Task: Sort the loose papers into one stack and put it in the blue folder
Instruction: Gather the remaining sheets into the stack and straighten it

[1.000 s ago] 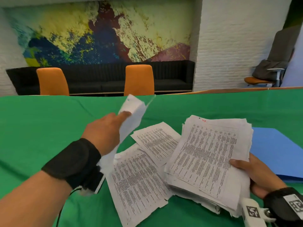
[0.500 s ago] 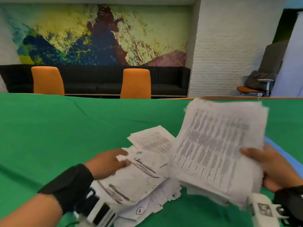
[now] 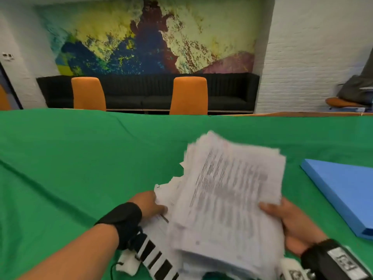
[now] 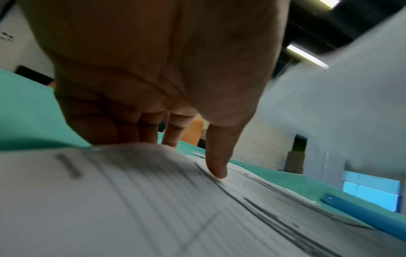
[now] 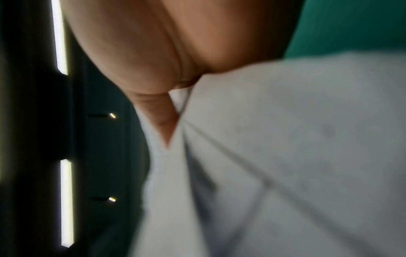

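— Paper count?
— One ragged stack, centre frame. Right hand grips its right edge; left hand pinches lower sheets.
— Folders?
— One blue folder, right edge, on green cloth.

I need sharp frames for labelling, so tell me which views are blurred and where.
Head view: papers motion-smeared, folder and chairs fairly sharp. Left wrist: print streaked, left hand soft. Right wrist: blurred throughout, right hand and papers soft, ceiling lights glaring.
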